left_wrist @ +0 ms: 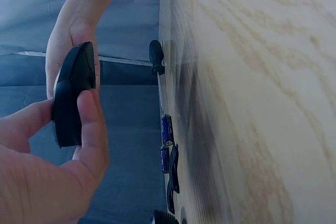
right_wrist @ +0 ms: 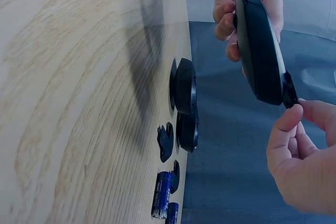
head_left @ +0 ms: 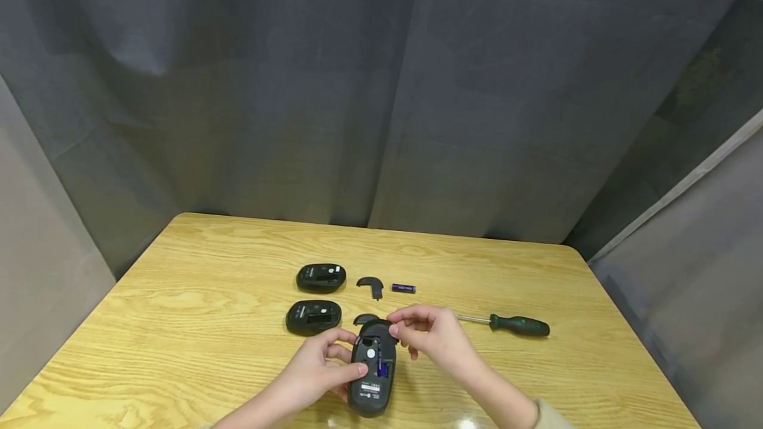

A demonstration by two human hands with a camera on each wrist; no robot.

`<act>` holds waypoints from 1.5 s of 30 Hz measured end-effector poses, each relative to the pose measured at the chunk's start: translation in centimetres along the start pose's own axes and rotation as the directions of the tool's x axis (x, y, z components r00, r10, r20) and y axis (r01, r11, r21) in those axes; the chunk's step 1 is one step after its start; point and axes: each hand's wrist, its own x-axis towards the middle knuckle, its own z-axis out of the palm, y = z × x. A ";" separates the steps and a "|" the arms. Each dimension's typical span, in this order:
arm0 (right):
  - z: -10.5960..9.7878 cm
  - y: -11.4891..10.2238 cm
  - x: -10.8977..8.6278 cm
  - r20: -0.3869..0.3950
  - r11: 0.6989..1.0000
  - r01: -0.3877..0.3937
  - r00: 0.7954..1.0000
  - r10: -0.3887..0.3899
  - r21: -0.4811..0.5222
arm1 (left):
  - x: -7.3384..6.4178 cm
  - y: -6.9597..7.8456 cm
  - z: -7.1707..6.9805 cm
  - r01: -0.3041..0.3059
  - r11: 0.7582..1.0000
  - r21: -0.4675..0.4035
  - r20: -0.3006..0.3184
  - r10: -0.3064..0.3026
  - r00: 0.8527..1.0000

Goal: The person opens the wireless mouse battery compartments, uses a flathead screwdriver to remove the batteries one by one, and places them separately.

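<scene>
My left hand (head_left: 316, 366) grips a black computer mouse (head_left: 371, 397) by its sides, underside up, above the table. Its battery bay is uncovered, with a blue battery (head_left: 382, 369) inside. At the mouse's far end, my right hand (head_left: 438, 336) pinches a thin black battery cover (right_wrist: 289, 90) between thumb and forefinger. The cover touches or overlaps the mouse's end; whether it is hooked in I cannot tell. In the left wrist view the mouse (left_wrist: 73, 95) is edge-on, between the left thumb and fingers.
Two more upturned mice (head_left: 320, 277) (head_left: 314, 317) lie on the wooden table (head_left: 226, 283) at the left. Beyond the hands are two loose covers (head_left: 377, 288) (head_left: 365, 318) and two blue batteries (right_wrist: 161, 195) (right_wrist: 172, 214). A green-handled screwdriver (head_left: 518, 325) lies at the right.
</scene>
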 end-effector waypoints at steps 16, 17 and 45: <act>-0.6 -0.2 0.1 0.045 0.923 -0.145 0.989 0.138 0.355 | -0.5 -0.5 -0.8 -0.018 1.000 -0.014 -0.040 0.018 0.999; -0.7 -0.2 0.0 0.047 0.921 -0.145 0.989 0.137 0.362 | -0.5 -0.5 -0.9 -0.016 1.000 -0.019 -0.042 0.015 0.999; 1.5 4.2 -0.7 0.123 0.951 -0.222 0.972 0.199 0.215 | -1.4 -0.8 -4.4 0.006 1.000 0.014 -0.164 -0.004 0.987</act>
